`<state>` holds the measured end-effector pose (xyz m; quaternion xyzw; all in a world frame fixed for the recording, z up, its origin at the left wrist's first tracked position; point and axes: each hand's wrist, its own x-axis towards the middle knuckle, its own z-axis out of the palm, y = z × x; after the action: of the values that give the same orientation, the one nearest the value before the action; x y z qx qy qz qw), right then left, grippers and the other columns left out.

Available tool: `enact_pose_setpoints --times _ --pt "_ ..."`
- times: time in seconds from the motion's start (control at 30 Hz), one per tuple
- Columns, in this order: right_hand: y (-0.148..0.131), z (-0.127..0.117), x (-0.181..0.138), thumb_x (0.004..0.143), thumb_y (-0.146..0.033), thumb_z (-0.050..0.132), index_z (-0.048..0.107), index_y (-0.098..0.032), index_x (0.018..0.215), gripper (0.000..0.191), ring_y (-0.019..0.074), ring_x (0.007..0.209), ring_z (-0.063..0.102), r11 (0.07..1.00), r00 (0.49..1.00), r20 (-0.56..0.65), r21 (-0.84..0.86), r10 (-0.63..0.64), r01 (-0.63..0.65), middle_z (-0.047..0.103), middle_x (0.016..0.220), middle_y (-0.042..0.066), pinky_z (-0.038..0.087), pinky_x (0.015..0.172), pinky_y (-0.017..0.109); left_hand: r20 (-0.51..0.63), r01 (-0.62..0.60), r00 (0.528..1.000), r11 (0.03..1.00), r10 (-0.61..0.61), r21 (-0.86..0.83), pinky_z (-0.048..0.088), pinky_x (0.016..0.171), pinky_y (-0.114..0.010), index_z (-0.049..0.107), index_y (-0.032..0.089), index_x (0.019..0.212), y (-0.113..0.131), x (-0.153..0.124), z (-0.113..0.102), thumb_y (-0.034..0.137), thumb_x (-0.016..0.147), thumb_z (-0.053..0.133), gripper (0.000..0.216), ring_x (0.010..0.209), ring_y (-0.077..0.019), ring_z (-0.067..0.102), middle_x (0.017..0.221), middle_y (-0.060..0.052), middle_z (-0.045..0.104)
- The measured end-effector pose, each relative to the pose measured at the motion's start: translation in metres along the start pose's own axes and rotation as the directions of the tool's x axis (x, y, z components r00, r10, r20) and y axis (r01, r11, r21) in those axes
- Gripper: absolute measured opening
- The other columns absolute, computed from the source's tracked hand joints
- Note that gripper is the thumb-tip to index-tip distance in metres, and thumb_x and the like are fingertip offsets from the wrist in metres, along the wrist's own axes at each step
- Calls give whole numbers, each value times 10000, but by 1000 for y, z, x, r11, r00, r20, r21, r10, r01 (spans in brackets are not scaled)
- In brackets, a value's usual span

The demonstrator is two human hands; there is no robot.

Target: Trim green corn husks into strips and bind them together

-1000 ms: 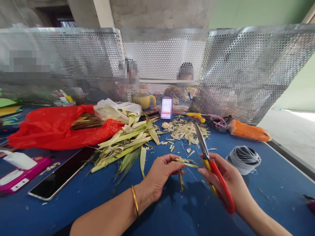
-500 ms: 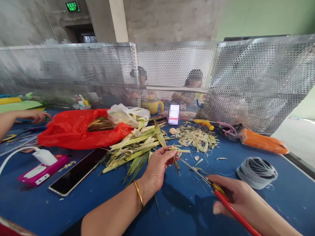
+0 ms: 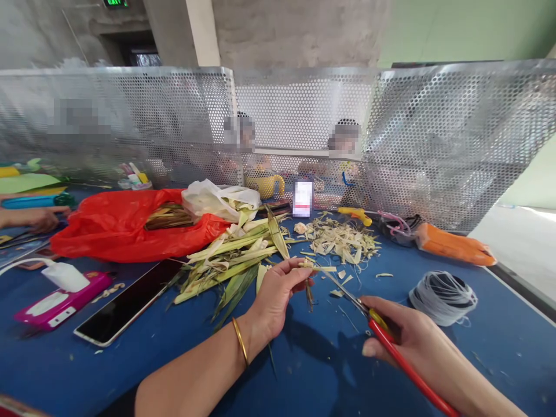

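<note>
Between the thumb and fingers of my left hand point(image 3: 278, 295) is a small piece of dried husk point(image 3: 319, 268), its pale strip sticking out to the right and a darker end hanging below. My right hand point(image 3: 403, 330) grips red-handled scissors point(image 3: 393, 347), whose blades point up and left, close to the pale strip. Some of the handle is hidden by the fingers. Left of my left hand lies a heap of green and pale husk leaves point(image 3: 230, 260). Beyond both hands sits a pile of husk scraps point(image 3: 343, 240).
A red plastic bag point(image 3: 108, 231), a black phone point(image 3: 130, 304) and a magenta power strip point(image 3: 65, 301) lie left. Grey string point(image 3: 443, 298) and an orange packet point(image 3: 454, 244) lie right. A perforated metal screen point(image 3: 304, 116) stands behind. Another person's hand point(image 3: 43, 220) is far left.
The scissors' blades have come a little nearer the pale strip and look more closed. My view has shifted slightly. My left hand keeps its hold on the husk.
</note>
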<state>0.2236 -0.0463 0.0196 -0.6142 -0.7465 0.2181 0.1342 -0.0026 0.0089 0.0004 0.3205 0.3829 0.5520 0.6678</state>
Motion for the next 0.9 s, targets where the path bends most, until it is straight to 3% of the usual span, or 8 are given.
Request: enact_pose_setpoints --times 0.27,0.6,0.9 --pt "-1 -3 0 765 -557 633 606 -262 1217 541 184 772 635 999 1000 -21 41 -21 22 706 921 -15 481 684 222 17 2 1000 996 -4 86 436 740 -259 679 162 818 -3 0 0 225 662 737 177 684 -117 616 809 -25 709" --pt "-2 -1 0 758 -488 660 654 -258 1166 468 189 719 658 997 994 -79 16 -73 74 735 873 -7 503 630 223 2 7 1000 999 -7 36 435 710 -248 683 157 806 -4 0 0 218 638 753 192 653 -106 605 769 -1 682" --pt "-3 -3 -1 759 -500 659 667 -235 1146 469 186 684 640 997 997 -51 44 -54 56 728 827 -1 488 611 226 2 9 1000 1000 -9 -2 453 698 -233 687 153 779 -2 0 2 197 624 771 182 653 -100 605 766 -5 693"
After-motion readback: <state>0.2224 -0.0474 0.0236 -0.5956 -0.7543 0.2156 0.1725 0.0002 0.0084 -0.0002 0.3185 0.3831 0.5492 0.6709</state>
